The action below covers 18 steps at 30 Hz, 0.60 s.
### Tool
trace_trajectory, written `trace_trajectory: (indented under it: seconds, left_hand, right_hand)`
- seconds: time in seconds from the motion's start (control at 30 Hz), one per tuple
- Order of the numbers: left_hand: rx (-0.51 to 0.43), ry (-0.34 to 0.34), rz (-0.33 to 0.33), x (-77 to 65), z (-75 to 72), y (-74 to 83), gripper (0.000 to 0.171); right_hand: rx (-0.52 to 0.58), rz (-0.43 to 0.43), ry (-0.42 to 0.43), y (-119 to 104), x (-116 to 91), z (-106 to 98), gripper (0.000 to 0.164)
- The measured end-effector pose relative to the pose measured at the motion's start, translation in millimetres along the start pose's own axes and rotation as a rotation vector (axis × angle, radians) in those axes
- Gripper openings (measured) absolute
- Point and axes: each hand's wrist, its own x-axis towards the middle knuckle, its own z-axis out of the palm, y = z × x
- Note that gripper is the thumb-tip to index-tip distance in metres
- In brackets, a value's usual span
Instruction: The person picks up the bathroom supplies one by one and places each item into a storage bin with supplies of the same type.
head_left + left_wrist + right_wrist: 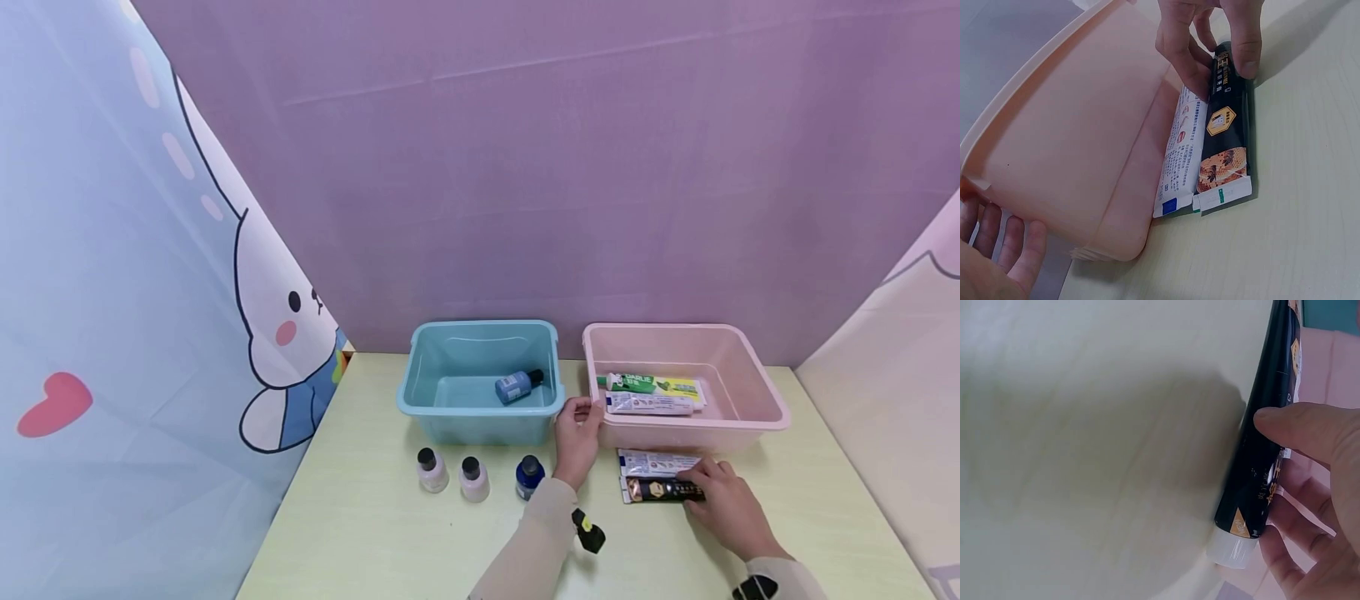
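My right hand (729,508) pinches a black toothpaste tube (1225,119) between thumb and fingers, near its white-capped end. The tube lies on the table, with a white toothpaste tube (652,462) alongside it. Both are in front of a pink plastic basin (690,435). At that basin's front left corner, my left hand (577,442) holds the rim with bent fingers; its thumb is hard to make out. Inside the pink basin lie a green and yellow toothpaste tube (652,384) and a white and purple one (648,404).
A blue basin (480,427) stands left of the pink one, with a blue bottle (514,387) lying in it. In front stand two pale pink bottles (432,475) with black caps and a dark blue bottle (529,477). A purple cloth (525,167) hangs behind the table.
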Motion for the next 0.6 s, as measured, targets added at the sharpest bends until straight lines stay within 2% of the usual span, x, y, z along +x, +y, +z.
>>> trace_trajectory:
  seconds: [0.6]
  left_hand:
    - [0.007, 0.000, -0.013, -0.9, -0.3, 1.8, 0.014]
  right_hand:
    - [-0.049, 0.035, -0.098, -4.3, -0.6, -1.6, 0.040]
